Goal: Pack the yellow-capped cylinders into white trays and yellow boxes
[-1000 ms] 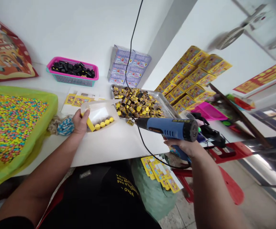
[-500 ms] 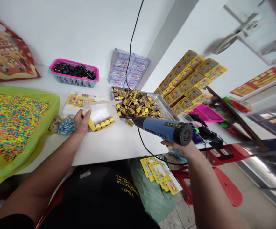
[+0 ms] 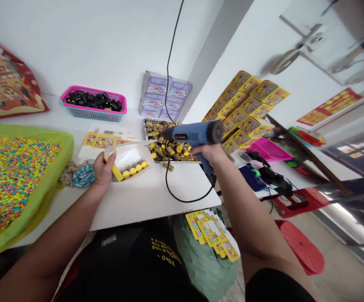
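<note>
My left hand grips the left edge of a small open box with a yellow side and a white inner face. Along its lower side sits a row of yellow-capped little bottles. In my right hand is a blue heat gun, held up over the table by its grip. Its dark nozzle points left, above a metal tray heaped with small yellow and black bottles. From the gun's handle a black cord loops over the table and up the wall.
At left stands a yellow-green lined tub of colourful candies. Behind are a pink-rimmed basket of black pieces, purple boxes and stacked yellow boxes. Printed cards lie on a green sack below the table edge. A red stool stands right.
My right hand has raised the heat gun and moved it up and left, over the tray. The box in my left hand stays nearly where it was.
</note>
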Tool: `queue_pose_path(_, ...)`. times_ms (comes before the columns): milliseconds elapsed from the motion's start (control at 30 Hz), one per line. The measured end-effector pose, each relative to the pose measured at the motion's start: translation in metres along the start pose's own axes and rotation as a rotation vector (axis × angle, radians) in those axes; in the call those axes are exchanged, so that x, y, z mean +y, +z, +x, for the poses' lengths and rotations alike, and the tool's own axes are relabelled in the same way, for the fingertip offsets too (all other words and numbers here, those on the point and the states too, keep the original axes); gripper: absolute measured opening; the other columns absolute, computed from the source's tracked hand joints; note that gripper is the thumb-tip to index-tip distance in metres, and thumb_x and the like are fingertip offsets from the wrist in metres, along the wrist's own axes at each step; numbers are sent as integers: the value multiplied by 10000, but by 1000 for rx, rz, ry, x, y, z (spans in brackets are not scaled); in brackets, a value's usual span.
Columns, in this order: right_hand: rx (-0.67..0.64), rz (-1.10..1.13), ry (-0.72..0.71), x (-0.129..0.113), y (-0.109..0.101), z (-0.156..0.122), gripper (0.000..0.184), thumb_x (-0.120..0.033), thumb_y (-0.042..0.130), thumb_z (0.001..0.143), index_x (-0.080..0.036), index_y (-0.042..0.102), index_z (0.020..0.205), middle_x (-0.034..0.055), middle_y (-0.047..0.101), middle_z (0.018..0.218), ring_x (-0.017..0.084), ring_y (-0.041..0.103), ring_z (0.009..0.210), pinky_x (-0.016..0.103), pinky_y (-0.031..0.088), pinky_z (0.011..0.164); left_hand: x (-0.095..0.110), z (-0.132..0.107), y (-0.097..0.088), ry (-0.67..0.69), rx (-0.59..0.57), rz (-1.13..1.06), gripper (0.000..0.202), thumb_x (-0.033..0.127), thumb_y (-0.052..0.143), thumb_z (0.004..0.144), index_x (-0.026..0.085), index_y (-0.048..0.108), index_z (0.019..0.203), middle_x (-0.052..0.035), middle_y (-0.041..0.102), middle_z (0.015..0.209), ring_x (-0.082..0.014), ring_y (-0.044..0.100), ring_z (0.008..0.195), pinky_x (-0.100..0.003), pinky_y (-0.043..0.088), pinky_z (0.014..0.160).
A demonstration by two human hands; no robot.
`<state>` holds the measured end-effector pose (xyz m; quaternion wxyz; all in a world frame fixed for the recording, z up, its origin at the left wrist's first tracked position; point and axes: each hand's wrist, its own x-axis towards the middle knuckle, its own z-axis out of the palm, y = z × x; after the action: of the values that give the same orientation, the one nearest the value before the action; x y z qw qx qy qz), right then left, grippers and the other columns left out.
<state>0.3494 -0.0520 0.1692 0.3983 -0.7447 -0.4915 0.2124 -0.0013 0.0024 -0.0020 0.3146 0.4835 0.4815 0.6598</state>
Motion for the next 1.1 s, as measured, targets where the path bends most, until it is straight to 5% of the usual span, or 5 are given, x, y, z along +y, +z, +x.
queue_pose_path(200,90,-145,-23,-5,0,38,262,-126,802,465,-176,555,539,-9,537,469,164,546,480,249,433,426,3,-1,0,-41,4,-26,408,597,737,747,204,673,833,-8,622,730,-203,570,736,-334,463,734)
queue_pose_path(367,181,63,98,25,-24,37,286,-198,819,494,-203,538,546,-10,554,474,163,531,456,282,454,425,9,-4,2,-81,32,-49,410,584,750,722,208,686,872,-33,687,839,-224,605,803,-356,490,775)
queue_pose_path(700,435,301,277,84,-73,45,285,-179,842,495,-194,590,626,-17,589,521,174,588,507,265,486,410,20,-7,1,-94,68,29,402,548,781,668,185,611,697,-1,637,710,-183,582,705,-309,498,683)
queue_pose_path(900,620,391,407,133,-93,93,230,-103,776,612,-199,573,665,-38,536,510,145,525,469,316,529,475,18,-11,-4,-157,-21,-23,407,563,766,693,201,728,877,-17,736,832,-211,631,743,-310,488,640)
queue_pose_path(1100,627,434,504,164,-89,156,165,-76,697,714,-178,567,723,9,589,581,163,601,532,343,535,544,40,-20,1,-256,-18,41,271,539,733,702,346,765,889,36,779,1010,-292,682,926,-422,553,756)
